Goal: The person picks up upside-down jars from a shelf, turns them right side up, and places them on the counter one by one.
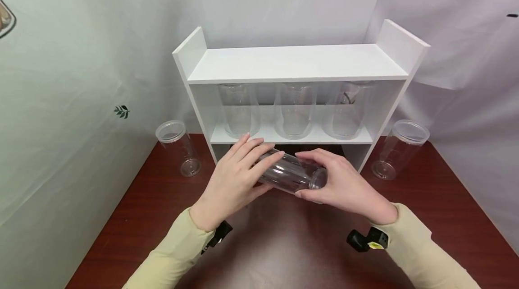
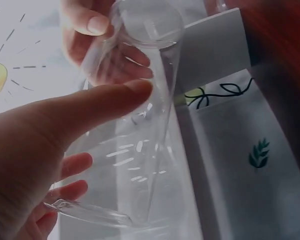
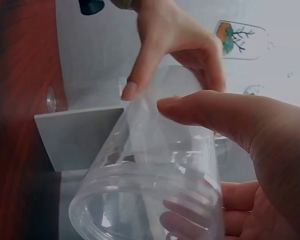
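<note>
A clear plastic jar [image 1: 285, 174] is held in the air by both hands in front of the shelf, lying nearly on its side and sloping down to the right. My left hand [image 1: 235, 172] grips its left end, fingers over the top and thumb below. Around the right end, my right hand [image 1: 344, 185] curls its thumb and fingers. In the right wrist view the jar [image 3: 155, 155] shows a ridged rim near the right hand; whether a lid covers it I cannot tell. The left wrist view shows the jar [image 2: 135, 165] with the left thumb across it.
Behind the hands stands a white shelf unit [image 1: 298, 63] with three clear jars on its lower shelf, including a middle jar [image 1: 295, 113]. One clear jar [image 1: 178, 147] stands on the dark red table [image 1: 162, 235] left of the unit, another jar [image 1: 399, 149] right of it.
</note>
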A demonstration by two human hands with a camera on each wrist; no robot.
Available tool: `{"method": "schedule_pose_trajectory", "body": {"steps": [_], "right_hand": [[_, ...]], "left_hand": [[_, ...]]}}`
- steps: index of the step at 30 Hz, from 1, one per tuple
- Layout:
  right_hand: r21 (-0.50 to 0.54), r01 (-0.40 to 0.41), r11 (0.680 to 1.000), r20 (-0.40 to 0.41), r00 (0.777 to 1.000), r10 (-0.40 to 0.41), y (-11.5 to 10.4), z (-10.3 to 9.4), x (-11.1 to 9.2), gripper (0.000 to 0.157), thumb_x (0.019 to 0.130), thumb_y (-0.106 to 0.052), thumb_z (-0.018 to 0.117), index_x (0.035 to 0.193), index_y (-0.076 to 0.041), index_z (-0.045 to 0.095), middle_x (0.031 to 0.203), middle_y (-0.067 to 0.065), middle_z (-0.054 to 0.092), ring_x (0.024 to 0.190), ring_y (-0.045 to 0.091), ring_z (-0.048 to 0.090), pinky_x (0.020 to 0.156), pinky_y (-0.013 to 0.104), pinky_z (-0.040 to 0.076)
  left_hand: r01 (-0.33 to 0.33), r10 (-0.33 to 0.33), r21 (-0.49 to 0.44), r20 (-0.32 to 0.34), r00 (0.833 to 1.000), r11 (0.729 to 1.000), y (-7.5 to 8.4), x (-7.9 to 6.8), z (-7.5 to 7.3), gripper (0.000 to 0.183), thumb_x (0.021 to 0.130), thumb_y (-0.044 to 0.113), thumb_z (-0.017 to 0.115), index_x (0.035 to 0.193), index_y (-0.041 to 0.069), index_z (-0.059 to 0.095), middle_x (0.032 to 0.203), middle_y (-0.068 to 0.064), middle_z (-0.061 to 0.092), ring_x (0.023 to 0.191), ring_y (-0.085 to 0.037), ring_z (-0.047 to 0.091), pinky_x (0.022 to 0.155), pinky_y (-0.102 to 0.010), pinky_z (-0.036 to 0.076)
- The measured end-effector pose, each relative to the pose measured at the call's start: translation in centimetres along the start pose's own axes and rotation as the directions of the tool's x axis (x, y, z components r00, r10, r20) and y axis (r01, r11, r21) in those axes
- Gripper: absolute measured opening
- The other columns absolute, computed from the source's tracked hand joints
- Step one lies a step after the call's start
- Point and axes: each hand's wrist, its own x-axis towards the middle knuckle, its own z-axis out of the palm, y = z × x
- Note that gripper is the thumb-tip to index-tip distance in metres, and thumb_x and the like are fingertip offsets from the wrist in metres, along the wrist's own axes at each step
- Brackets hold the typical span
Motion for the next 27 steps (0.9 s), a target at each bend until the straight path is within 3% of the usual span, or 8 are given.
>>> {"method": "schedule_pose_trajectory", "body": {"steps": [3, 6, 10, 14, 18, 22, 24, 27], "right_hand": [[0.001, -0.015, 1.000, -0.031, 0.999, 0.015, -0.2, -0.8, 0.0, 0.076, 0.073, -0.041, 0.093, 0.137, -0.014, 0.063, 0.127, -0.004, 0.066, 0.111, 0.016, 0.063, 0.093, 0.041, 0.052], [-0.007, -0.038, 0.999, -0.132, 0.991, 0.036, -0.4, -2.3, -0.2, 0.076, 0.075, -0.042, 0.092, 0.140, -0.017, 0.062, 0.134, -0.004, 0.064, 0.120, 0.018, 0.060, 0.099, 0.040, 0.048], [0.059, -0.060, 0.996, -0.317, 0.945, 0.076, -0.6, -4.3, -0.6, 0.068, 0.077, -0.023, 0.093, 0.138, -0.016, 0.065, 0.131, -0.004, 0.066, 0.121, 0.016, 0.060, 0.101, 0.029, 0.046], [0.217, -0.049, 0.975, -0.493, 0.856, 0.153, -0.6, -6.1, -1.0, 0.065, 0.075, 0.003, 0.089, 0.135, -0.010, 0.067, 0.128, 0.005, 0.068, 0.119, 0.018, 0.062, 0.099, 0.022, 0.048], [0.353, -0.024, 0.935, -0.639, 0.724, 0.259, 0.2, -7.6, -1.3, 0.060, 0.076, 0.010, 0.084, 0.132, -0.003, 0.068, 0.125, 0.013, 0.069, 0.113, 0.020, 0.065, 0.093, 0.020, 0.052], [0.430, 0.024, 0.903, -0.729, 0.598, 0.331, 1.9, -8.8, -1.3, 0.057, 0.075, 0.009, 0.085, 0.128, -0.002, 0.070, 0.123, 0.015, 0.069, 0.111, 0.021, 0.066, 0.097, 0.023, 0.051], [0.456, 0.013, 0.890, -0.741, 0.560, 0.371, 2.8, -9.1, -1.4, 0.057, 0.075, 0.007, 0.086, 0.129, -0.005, 0.070, 0.124, 0.013, 0.068, 0.112, 0.021, 0.065, 0.099, 0.025, 0.049], [0.485, -0.057, 0.873, -0.726, 0.531, 0.438, 4.0, -9.5, -1.4, 0.059, 0.077, 0.003, 0.086, 0.132, -0.010, 0.069, 0.127, 0.009, 0.067, 0.117, 0.018, 0.062, 0.104, 0.025, 0.046]], "left_hand": [[0.019, -0.019, -0.014, -0.011, 1.000, 1.000, -0.3, -0.5, 0.4, 0.073, 0.072, 0.032, 0.094, 0.135, 0.012, 0.064, 0.133, -0.010, 0.062, 0.128, -0.031, 0.054, 0.120, -0.043, 0.025], [0.051, -0.051, -0.031, -0.014, 0.999, 0.998, -0.6, -1.3, 0.8, 0.073, 0.072, 0.037, 0.093, 0.134, 0.011, 0.064, 0.133, -0.010, 0.063, 0.127, -0.031, 0.055, 0.119, -0.042, 0.028], [0.116, -0.118, -0.084, -0.029, 0.993, 0.990, -0.8, -2.6, 1.4, 0.076, 0.070, 0.041, 0.094, 0.133, 0.011, 0.065, 0.132, -0.009, 0.063, 0.126, -0.029, 0.057, 0.118, -0.041, 0.031], [0.179, -0.187, -0.130, -0.055, 0.981, 0.975, -0.8, -3.8, 2.0, 0.079, 0.068, 0.045, 0.095, 0.132, 0.009, 0.065, 0.131, -0.008, 0.064, 0.125, -0.026, 0.058, 0.115, -0.039, 0.036], [0.241, -0.260, -0.178, -0.089, 0.962, 0.954, -0.6, -4.9, 2.4, 0.083, 0.067, 0.048, 0.094, 0.133, 0.009, 0.064, 0.131, -0.007, 0.064, 0.124, -0.023, 0.060, 0.105, -0.040, 0.048], [0.302, -0.335, -0.240, -0.109, 0.936, 0.923, -0.6, -5.7, 2.8, 0.093, 0.068, 0.050, 0.093, 0.145, 0.012, 0.057, 0.130, -0.006, 0.063, 0.118, -0.022, 0.062, 0.094, -0.042, 0.055], [0.329, -0.368, -0.273, -0.105, 0.924, 0.904, -0.5, -6.1, 3.0, 0.096, 0.070, 0.050, 0.092, 0.150, 0.014, 0.052, 0.130, -0.006, 0.061, 0.113, -0.022, 0.063, 0.090, -0.042, 0.056], [0.367, -0.415, -0.325, -0.089, 0.906, 0.872, -0.5, -6.6, 3.3, 0.094, 0.073, 0.049, 0.091, 0.151, 0.015, 0.051, 0.130, -0.005, 0.058, 0.109, -0.020, 0.063, 0.089, -0.039, 0.055]]}}
